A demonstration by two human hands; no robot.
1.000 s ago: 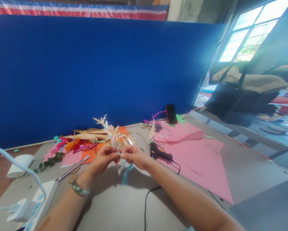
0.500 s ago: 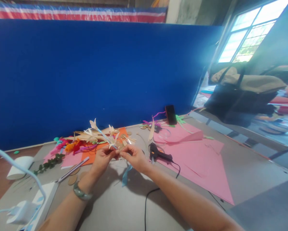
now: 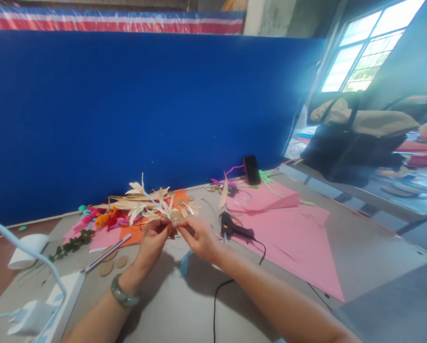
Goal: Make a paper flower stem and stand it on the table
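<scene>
A spray of cream, husk-like artificial flowers (image 3: 136, 188) on a pale blue wrapped stem rises up and left from my fingers. My left hand (image 3: 152, 243) pinches the lower stem between thumb and fingers; a green bangle circles that wrist. My right hand (image 3: 201, 240) is closed close beside it, thumb and forefinger meeting at the stem's end. Below the right fingers hangs a light blue ribbon (image 3: 184, 264), its upper part hidden by that hand. Exactly what lies between the fingertips is too small to make out.
A black glue gun (image 3: 234, 227) with a cable lies right of my hands on pink sheets (image 3: 288, 238). To the left are a pen (image 3: 108, 252), wooden discs (image 3: 106, 269), colourful pipe-cleaner shapes (image 3: 106, 216) and a power strip (image 3: 65, 295). A phone (image 3: 252, 170) leans against the blue partition (image 3: 145, 105).
The flower spray has turned in my fingers, its top blossom and lower petals now facing differently. My right hand has shifted slightly and blurs. Both hands remain together at the stem.
</scene>
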